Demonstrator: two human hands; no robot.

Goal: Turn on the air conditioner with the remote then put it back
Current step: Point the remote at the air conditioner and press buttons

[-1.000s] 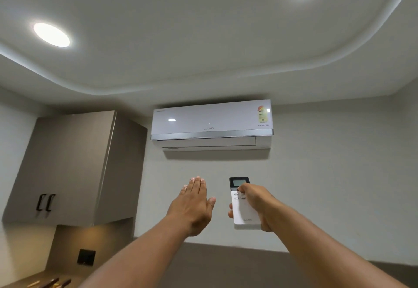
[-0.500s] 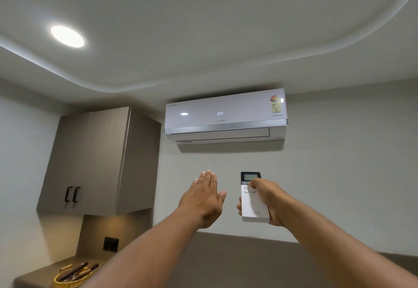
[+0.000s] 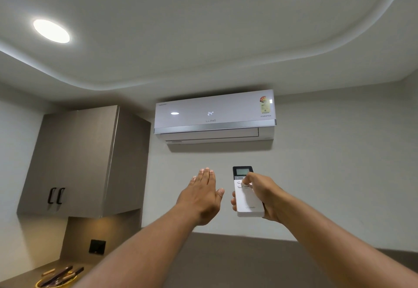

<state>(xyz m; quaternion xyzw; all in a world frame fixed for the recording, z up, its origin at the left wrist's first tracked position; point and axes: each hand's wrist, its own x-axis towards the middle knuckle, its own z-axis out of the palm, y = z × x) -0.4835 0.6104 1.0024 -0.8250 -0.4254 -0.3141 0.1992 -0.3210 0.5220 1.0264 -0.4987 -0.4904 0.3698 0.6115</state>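
A white wall-mounted air conditioner (image 3: 214, 116) hangs high on the wall ahead, its front panel showing a lit "24". My right hand (image 3: 264, 195) grips a slim white remote (image 3: 247, 201) with a small dark screen at its top, pointed up at the unit; my thumb rests on the buttons just under the screen. My left hand (image 3: 202, 197) is raised beside the remote, flat, fingers together and holding nothing, a short gap away from it.
A grey wall cabinet (image 3: 81, 161) with two black handles hangs at the left. Below it a counter carries a yellow bowl (image 3: 56, 279) of utensils, with a black socket plate (image 3: 97, 246) on the wall behind. Round ceiling lights glow overhead.
The air conditioner's panel went from blank to showing "24". My thumb has stayed on the remote's buttons. The view has tilted down and left, bringing the counter into sight.
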